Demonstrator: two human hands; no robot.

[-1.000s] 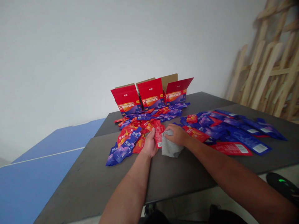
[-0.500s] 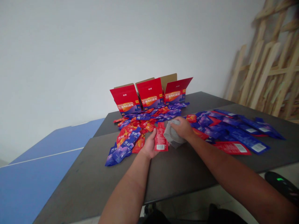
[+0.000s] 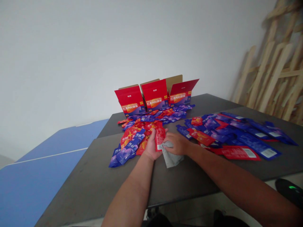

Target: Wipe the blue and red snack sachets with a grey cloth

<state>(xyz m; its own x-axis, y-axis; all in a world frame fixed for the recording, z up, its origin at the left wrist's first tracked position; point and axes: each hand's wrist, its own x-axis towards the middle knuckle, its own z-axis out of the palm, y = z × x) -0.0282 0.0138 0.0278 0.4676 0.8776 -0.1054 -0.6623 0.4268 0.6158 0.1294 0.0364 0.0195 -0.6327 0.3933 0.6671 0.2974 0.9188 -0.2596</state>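
My left hand holds a red pouch, its printed back with a barcode facing me. A grey cloth is bunched in my right hand, and its upper end lies against the lower right part of the pouch. The rest of the cloth hangs below my fingers. To the left of my hands lies a small pile of blue pouches and red pouches, overlapping one another. A larger spread of blue pouches and red pouches covers the table on the right.
Three open red cartons stand in a row at the back, with mixed pouches heaped before them. The dark table adjoins a blue table on the left. Wooden frames lean at the right wall.
My right hand has moved down and left with the cloth, from the pouch's right side to its lower edge. The cloth now hangs lower. The camera view has shifted slightly.
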